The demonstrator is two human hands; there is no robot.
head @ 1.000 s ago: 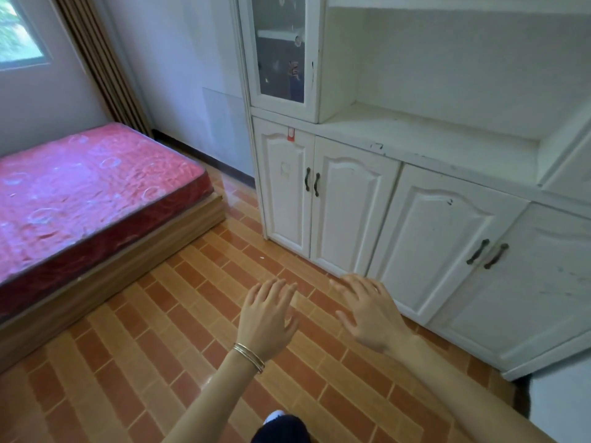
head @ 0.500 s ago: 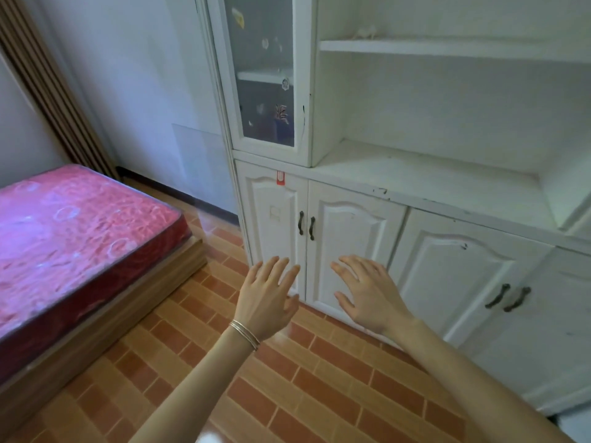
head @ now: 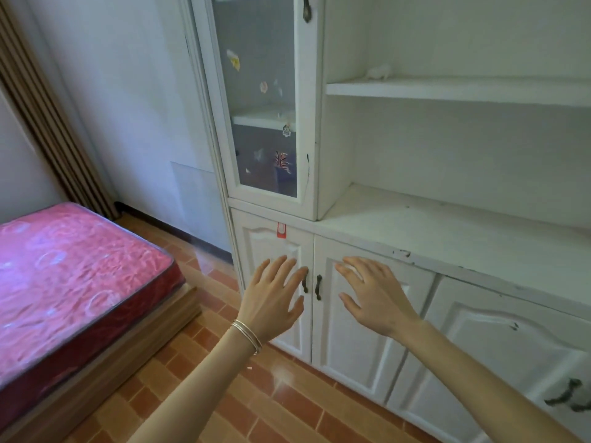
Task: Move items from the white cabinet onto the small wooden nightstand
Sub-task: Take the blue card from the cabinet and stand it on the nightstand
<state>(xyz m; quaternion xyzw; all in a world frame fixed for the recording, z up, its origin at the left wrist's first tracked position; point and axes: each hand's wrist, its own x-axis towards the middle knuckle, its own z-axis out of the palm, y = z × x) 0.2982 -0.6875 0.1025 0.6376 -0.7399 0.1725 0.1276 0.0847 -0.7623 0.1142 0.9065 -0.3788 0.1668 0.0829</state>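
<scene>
The white cabinet fills the right half of the view, with open shelves above closed lower doors. My left hand, bracelets at the wrist, is raised with fingers spread in front of the left lower door, its fingertips near the dark door handles. My right hand is spread open in front of the neighbouring door. Neither hand holds anything. A small white object lies on the upper shelf. A dark item with a red pattern shows behind the glass door. No nightstand is in view.
A bed with a pink mattress on a wooden base stands at the left. Brick-pattern tile floor lies between bed and cabinet. A striped curtain hangs in the far left corner. Another pair of handles sits low right.
The view has tilted up and closed in on the cabinet. Both open hands have risen from floor level to the lower doors by the handles.
</scene>
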